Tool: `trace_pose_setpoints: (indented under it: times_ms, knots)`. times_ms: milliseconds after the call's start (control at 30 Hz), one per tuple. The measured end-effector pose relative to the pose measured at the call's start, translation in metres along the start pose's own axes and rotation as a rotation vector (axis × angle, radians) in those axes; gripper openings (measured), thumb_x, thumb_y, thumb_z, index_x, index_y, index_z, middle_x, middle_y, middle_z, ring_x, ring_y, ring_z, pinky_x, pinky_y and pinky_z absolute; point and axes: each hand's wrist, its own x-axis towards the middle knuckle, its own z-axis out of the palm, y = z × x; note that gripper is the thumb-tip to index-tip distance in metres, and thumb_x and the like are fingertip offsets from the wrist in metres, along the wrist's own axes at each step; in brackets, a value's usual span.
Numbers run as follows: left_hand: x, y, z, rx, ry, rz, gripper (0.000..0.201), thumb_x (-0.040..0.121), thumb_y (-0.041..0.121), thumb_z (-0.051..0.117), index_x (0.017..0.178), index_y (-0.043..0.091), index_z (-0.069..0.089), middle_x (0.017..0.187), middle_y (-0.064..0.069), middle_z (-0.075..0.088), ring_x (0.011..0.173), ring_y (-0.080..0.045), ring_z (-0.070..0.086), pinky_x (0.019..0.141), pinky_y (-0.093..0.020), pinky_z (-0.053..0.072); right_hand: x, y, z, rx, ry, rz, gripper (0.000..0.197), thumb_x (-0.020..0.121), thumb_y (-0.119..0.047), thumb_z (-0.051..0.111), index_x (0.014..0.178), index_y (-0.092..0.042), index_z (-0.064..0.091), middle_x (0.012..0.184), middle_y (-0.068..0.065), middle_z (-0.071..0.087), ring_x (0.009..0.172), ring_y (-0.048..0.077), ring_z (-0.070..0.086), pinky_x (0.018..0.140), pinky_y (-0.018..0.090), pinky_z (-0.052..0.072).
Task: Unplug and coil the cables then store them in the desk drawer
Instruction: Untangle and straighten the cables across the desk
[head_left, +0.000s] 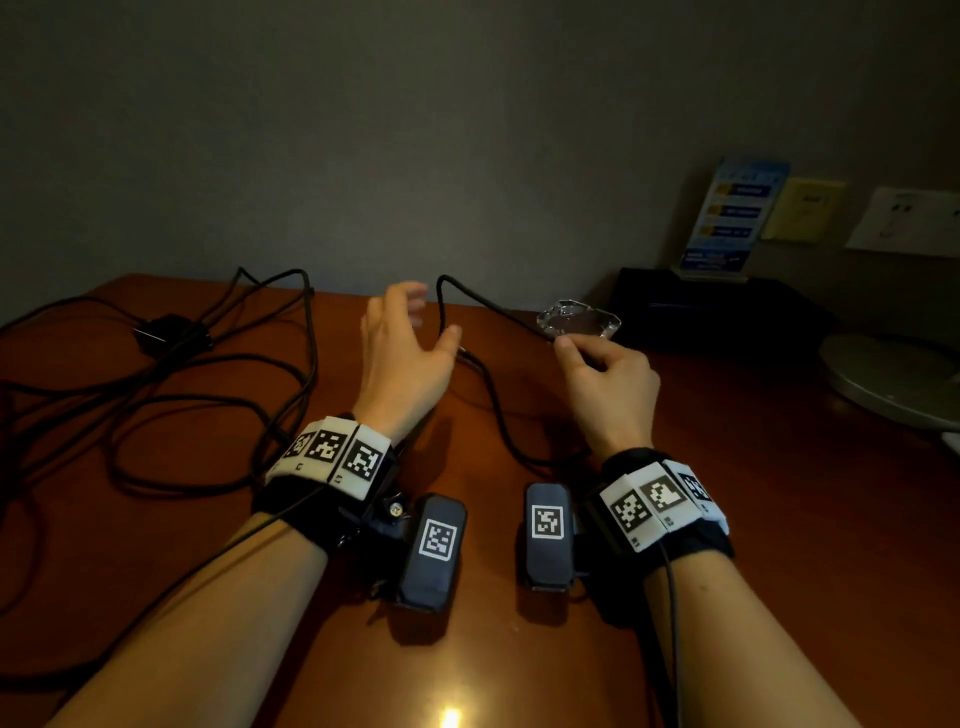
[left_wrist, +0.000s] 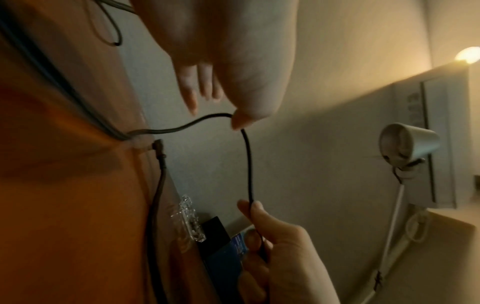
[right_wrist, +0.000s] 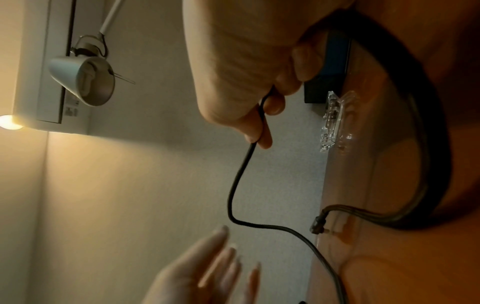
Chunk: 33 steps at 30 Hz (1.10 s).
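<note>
Left wrist (alone): cable (left_wrist: 248, 164) plug (left_wrist: 158, 147).

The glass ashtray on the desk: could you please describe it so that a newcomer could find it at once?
Start at the brown wooden desk and go to its far edge by the grey wall. There, just beyond the right hand, left of a flat black box, sits the glass ashtray. It is the only clear, faceted thing there; its neighbours are dark and opaque.
</note>
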Motion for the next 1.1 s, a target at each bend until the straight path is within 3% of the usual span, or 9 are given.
trace_pose_setpoints:
  times_ms: [100, 200, 333, 433, 500, 567, 767, 933, 1100]
  knots:
    - [-0.002, 0.012, -0.001, -0.031, -0.037, 0.223, 0.05, 0.09, 0.033, 0.061, 0.137, 0.032, 0.044, 0.145, 0.004, 0.03, 0.135, -0.016, 0.027, 0.108, -0.047, 0.039, 0.001, 0.002, 0.003, -0.037, -0.093, -0.035, 0.019, 0.088, -0.04, 0.065, 0.102, -0.032, 0.075, 0.109, -0.013, 0.072, 0.112, 0.007, 0.06, 0.099, 0.027, 0.045]
    - [-0.002, 0.017, 0.0, 0.007, -0.203, 0.273, 0.033, 0.093, 0.039, 0.059, 0.126, 0.041, 0.056, 0.154, 0.006, 0.025, 0.144, -0.016, 0.017, 0.114, -0.037, 0.021, 0.0, 0.001, 0.007, -0.055, -0.169, -0.092, 0.016, 0.085, -0.041, 0.068, 0.097, -0.033, 0.077, 0.104, -0.013, 0.074, 0.11, 0.007, 0.062, 0.101, 0.031, 0.046]
    - [-0.002, 0.006, 0.004, 0.14, -0.365, 0.182, 0.005, 0.091, 0.043, 0.061, 0.092, 0.039, 0.064, 0.115, 0.007, 0.059, 0.123, -0.019, 0.043, 0.107, -0.047, 0.034, -0.003, -0.001, 0.008, -0.042, -0.196, -0.127, 0.008, 0.084, -0.038, 0.072, 0.088, -0.033, 0.077, 0.09, -0.019, 0.073, 0.097, -0.001, 0.064, 0.091, 0.021, 0.048]
    - [0.001, -0.001, 0.004, 0.088, -0.293, 0.067, 0.016, 0.087, 0.041, 0.066, 0.078, 0.031, 0.056, 0.085, 0.007, 0.06, 0.093, -0.016, 0.056, 0.083, -0.035, 0.049, -0.004, -0.002, 0.007, -0.027, -0.18, -0.12, 0.006, 0.081, -0.042, 0.074, 0.082, -0.036, 0.074, 0.085, -0.019, 0.071, 0.089, -0.003, 0.062, 0.081, 0.018, 0.047]
    - [0.002, -0.001, 0.002, 0.101, -0.226, 0.061, 0.02, 0.088, 0.04, 0.067, 0.078, 0.023, 0.064, 0.076, 0.01, 0.061, 0.074, -0.002, 0.056, 0.065, -0.013, 0.042, -0.003, -0.002, 0.005, -0.001, -0.136, -0.101, 0.007, 0.084, -0.04, 0.071, 0.087, -0.034, 0.073, 0.089, -0.018, 0.07, 0.092, 0.0, 0.061, 0.083, 0.021, 0.045]
    - [0.003, -0.002, 0.0, 0.077, -0.111, 0.063, 0.024, 0.089, 0.038, 0.066, 0.076, 0.018, 0.069, 0.065, 0.012, 0.058, 0.06, 0.005, 0.052, 0.054, -0.007, 0.034, -0.001, -0.001, 0.002, 0.027, -0.064, -0.096, 0.011, 0.088, -0.035, 0.068, 0.095, -0.028, 0.074, 0.093, -0.015, 0.069, 0.094, 0.002, 0.06, 0.088, 0.022, 0.045]
    - [0.004, -0.002, -0.007, 0.008, 0.16, 0.034, 0.027, 0.093, 0.033, 0.063, 0.076, 0.011, 0.067, 0.061, 0.015, 0.052, 0.057, 0.0, 0.05, 0.054, -0.009, 0.033, 0.003, 0.004, 0.002, 0.064, 0.192, -0.164, 0.022, 0.093, -0.03, 0.062, 0.109, -0.019, 0.072, 0.099, -0.005, 0.06, 0.093, 0.005, 0.055, 0.086, 0.016, 0.04]
    - [0.004, -0.001, -0.008, 0.002, 0.259, 0.001, 0.029, 0.093, 0.032, 0.063, 0.078, 0.007, 0.068, 0.061, 0.014, 0.051, 0.057, -0.001, 0.047, 0.055, -0.011, 0.032, 0.006, 0.009, 0.001, -0.1, 0.252, -0.147, 0.023, 0.093, -0.028, 0.062, 0.109, -0.014, 0.072, 0.102, 0.01, 0.059, 0.103, 0.026, 0.053, 0.083, 0.02, 0.033]
    - [0.006, -0.004, -0.007, -0.021, 0.328, -0.008, 0.032, 0.093, 0.036, 0.061, 0.079, 0.007, 0.066, 0.063, 0.012, 0.049, 0.07, -0.019, 0.056, 0.065, -0.02, 0.034, 0.005, 0.003, -0.001, -0.144, 0.263, -0.077, 0.021, 0.096, -0.011, 0.054, 0.113, -0.006, 0.065, 0.109, -0.001, 0.039, 0.098, 0.016, 0.05, 0.084, 0.014, 0.032]
